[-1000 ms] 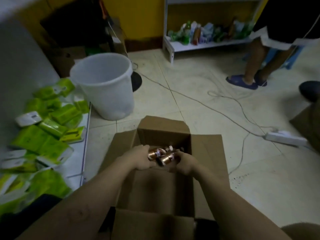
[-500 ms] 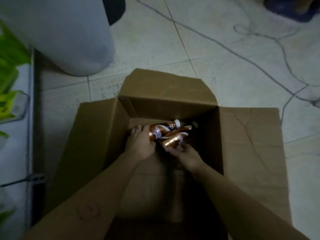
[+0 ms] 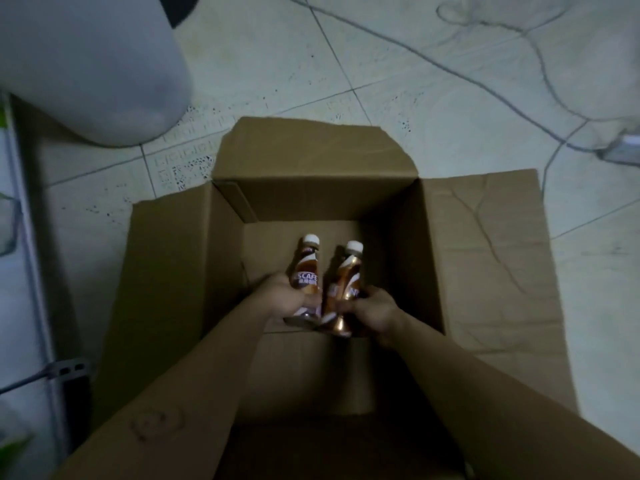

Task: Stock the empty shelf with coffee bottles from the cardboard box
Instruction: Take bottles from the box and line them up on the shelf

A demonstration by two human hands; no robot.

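An open cardboard box [image 3: 485,258] sits on the tiled floor with its flaps spread. Both my arms reach down into it. My left hand [image 3: 284,299] grips a brown coffee bottle [image 3: 307,268] with a white cap, its neck pointing away from me. Beside it, my right hand [image 3: 374,311] grips a second coffee bottle [image 3: 348,275] of the same kind by its lower body. The two bottles lie side by side, nearly touching. The box floor around them looks bare. The shelf is mostly out of view.
A white plastic bucket [image 3: 93,71] stands on the floor at the upper left, close to the box. A white shelf edge [image 3: 31,271] runs down the left side. Cables [image 3: 433,67] cross the tiles behind the box toward a power strip [image 3: 623,150].
My head has tipped down and closer to the box. The bottles have turned from lying crosswise to pointing away from me, one in each hand.
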